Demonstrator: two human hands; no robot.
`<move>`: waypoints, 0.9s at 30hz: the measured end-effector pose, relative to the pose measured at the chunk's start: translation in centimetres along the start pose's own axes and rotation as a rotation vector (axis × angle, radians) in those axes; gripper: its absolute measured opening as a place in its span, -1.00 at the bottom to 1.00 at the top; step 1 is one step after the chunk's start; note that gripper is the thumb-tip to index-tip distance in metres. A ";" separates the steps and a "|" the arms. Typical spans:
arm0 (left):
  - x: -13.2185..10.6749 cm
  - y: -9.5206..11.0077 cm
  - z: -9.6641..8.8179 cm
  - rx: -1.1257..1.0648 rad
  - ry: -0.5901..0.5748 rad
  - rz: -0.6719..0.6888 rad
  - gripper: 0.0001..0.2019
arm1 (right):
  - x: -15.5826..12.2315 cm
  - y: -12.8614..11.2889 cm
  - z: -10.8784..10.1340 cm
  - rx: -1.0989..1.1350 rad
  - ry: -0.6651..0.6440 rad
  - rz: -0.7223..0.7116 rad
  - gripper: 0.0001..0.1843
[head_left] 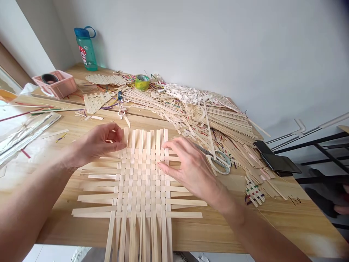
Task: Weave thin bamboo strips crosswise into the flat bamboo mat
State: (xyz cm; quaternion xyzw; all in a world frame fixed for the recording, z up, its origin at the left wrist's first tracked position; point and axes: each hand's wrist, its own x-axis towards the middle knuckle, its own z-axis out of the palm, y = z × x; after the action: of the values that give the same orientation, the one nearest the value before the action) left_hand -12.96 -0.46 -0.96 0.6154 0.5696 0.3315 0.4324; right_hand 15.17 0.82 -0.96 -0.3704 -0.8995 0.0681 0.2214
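A woven mat of pale flat wooden strips [143,182] lies before me, with loose strip ends sticking out on all sides. My left hand [105,140] is at its upper left corner, thumb and curled fingers closed at the edge of an upright wooden strip [125,136]. Over the upper right of the weave is my right hand [185,162], thumb and forefinger spread apart, fingertips at the rightmost upright strips. Whether they press on the weave I cannot tell. Scissors with pale handles [219,162] lie just beyond my right hand, partly hidden by it.
Loose strips [226,116] and scraps are heaped along the wall, with a roll of tape [142,82] among them. A pink basket [61,85] and a teal bottle [87,52] stand at the back left. A dark phone [280,162] lies at the table's right edge.
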 end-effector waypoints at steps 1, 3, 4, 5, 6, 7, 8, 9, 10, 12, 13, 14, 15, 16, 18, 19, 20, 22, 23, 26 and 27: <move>0.2 -0.1 0.0 0.000 0.008 0.001 -0.71 | 0.0 0.0 0.2 -0.016 0.017 -0.008 -0.67; 0.5 -0.6 0.1 0.009 0.040 0.003 -0.72 | 0.2 0.2 0.9 -0.051 0.049 -0.014 -0.64; 0.6 -0.9 0.3 0.036 0.070 0.006 -0.72 | 0.3 0.5 1.4 -0.065 0.054 -0.015 -0.64; 0.7 -1.4 0.6 0.093 0.114 0.013 -0.73 | 0.4 0.7 2.1 -0.075 0.048 -0.013 -0.64; 0.8 -1.8 1.0 0.180 0.161 0.025 -0.75 | 0.5 1.1 2.8 -0.082 0.032 -0.010 -0.64; 0.9 -2.3 1.4 0.291 0.209 0.048 -0.78 | 0.5 1.5 3.6 -0.081 0.006 -0.006 -0.65; 0.9 -2.7 1.9 0.416 0.249 0.081 -0.82 | 0.6 1.8 4.3 -0.072 -0.019 0.000 -0.67; 0.9 -3.1 2.4 0.542 0.277 0.123 -0.86 | 0.6 2.1 5.0 -0.051 -0.045 0.003 -0.70; 0.8 -3.4 2.9 0.659 0.294 0.168 -0.89 | 0.5 2.4 5.6 -0.027 -0.062 0.009 -0.73; 0.5 -3.7 3.8 0.842 0.296 0.250 -0.89 | 0.5 2.6 6.3 0.009 -0.071 0.017 -0.79; 0.3 -3.7 4.2 0.909 0.286 0.280 -0.88 | 0.4 2.6 6.4 0.011 -0.067 0.023 -0.79; 0.2 -3.6 4.6 0.959 0.265 0.299 -0.87 | 0.4 2.6 6.4 0.001 -0.062 0.027 -0.78; 0.0 -3.5 5.0 0.993 0.241 0.309 -0.86 | 0.4 2.5 6.4 -0.018 -0.061 0.029 -0.76; -0.2 -3.4 5.4 1.010 0.214 0.313 -0.85 | 0.4 2.4 6.3 -0.036 -0.062 0.030 -0.73; -0.3 -3.3 5.9 1.010 0.166 0.309 -0.86 | 0.3 2.3 6.3 -0.064 -0.066 0.028 -0.66; -0.4 -3.3 6.1 1.002 0.142 0.309 -0.86 | 0.3 2.2 6.3 -0.074 -0.065 0.024 -0.62; -0.4 -3.2 6.1 0.990 0.116 0.314 -0.86 | 0.3 2.2 6.4 -0.080 -0.061 0.020 -0.58; -0.5 -3.3 6.0 0.964 0.065 0.338 -0.86 | 0.2 2.2 6.6 -0.091 -0.054 0.016 -0.54; -0.6 -3.3 5.9 0.950 0.042 0.355 -0.86 | 0.2 2.2 6.6 -0.096 -0.055 0.017 -0.53; -1.0 -3.3 5.4 0.903 0.002 0.408 -0.89 | 0.2 2.2 6.7 -0.090 -0.069 0.025 -0.55; -1.1 -3.2 5.4 0.892 -0.002 0.419 -0.90 | 0.2 2.2 6.7 -0.081 -0.073 0.027 -0.56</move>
State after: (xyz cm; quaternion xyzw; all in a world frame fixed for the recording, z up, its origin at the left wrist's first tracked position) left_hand -9.60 -2.48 -5.98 0.8422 0.5196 0.1344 0.0515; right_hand 13.39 2.80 -7.51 -0.3886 -0.9039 0.0485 0.1722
